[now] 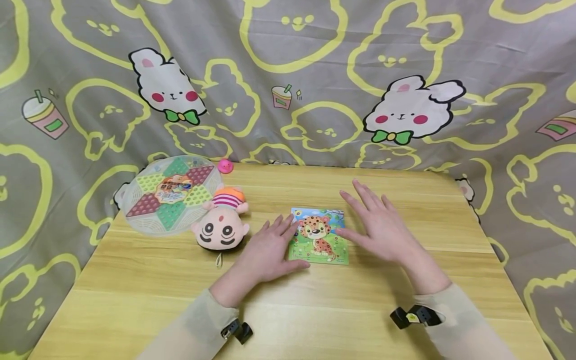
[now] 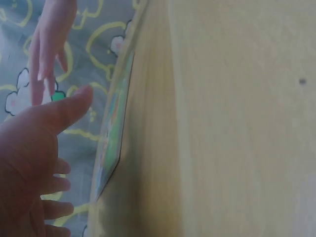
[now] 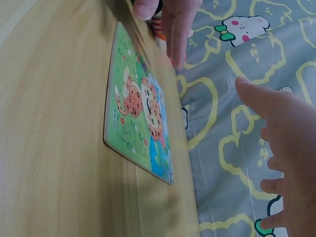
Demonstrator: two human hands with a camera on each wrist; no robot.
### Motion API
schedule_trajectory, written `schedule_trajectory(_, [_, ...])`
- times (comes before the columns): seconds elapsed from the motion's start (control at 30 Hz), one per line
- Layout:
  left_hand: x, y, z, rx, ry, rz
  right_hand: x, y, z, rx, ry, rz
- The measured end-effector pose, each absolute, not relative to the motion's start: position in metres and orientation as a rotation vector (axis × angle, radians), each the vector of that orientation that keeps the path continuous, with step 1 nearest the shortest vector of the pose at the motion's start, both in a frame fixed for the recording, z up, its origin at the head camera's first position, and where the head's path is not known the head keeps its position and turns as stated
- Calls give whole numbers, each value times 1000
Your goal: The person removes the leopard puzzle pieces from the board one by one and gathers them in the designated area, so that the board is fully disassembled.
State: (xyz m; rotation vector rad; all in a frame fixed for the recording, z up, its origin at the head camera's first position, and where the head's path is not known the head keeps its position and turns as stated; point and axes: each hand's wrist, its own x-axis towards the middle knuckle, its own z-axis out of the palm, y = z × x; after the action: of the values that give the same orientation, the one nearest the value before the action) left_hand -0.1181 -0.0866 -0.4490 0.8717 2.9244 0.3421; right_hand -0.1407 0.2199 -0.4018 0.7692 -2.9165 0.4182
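Observation:
A thin square picture board (image 1: 320,245) with a spotted leopard cub on green grass lies flat on the wooden table, between the two hands. My left hand (image 1: 269,250) is spread at its left side, its fingertips overlapping the board's left edge in the head view. On the other side my right hand (image 1: 380,225) is held with fingers apart, the thumb close to the board's right edge. In the right wrist view the board (image 3: 136,106) shows its printed face and thin dark edge, with the right hand (image 3: 291,143) apart from it. Neither hand holds anything.
Left of the left hand lies a plush doll (image 1: 220,227) with a striped shirt and a cord loop. Behind it sits a round Chinese checkers board (image 1: 148,225) at the table's back left, with a small pink toy (image 1: 225,166) beside it. A patterned curtain (image 1: 324,75) hangs behind the table.

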Motion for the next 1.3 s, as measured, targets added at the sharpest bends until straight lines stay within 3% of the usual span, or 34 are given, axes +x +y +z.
schedule_trajectory(0.83, [-118, -68, -457, 913, 2877, 281, -162, 199, -410, 866, -2957, 625])
schedule_trajectory(1.3, [-115, -66, -459, 793, 2820, 362, -175, 184, -426, 898, -2990, 876])
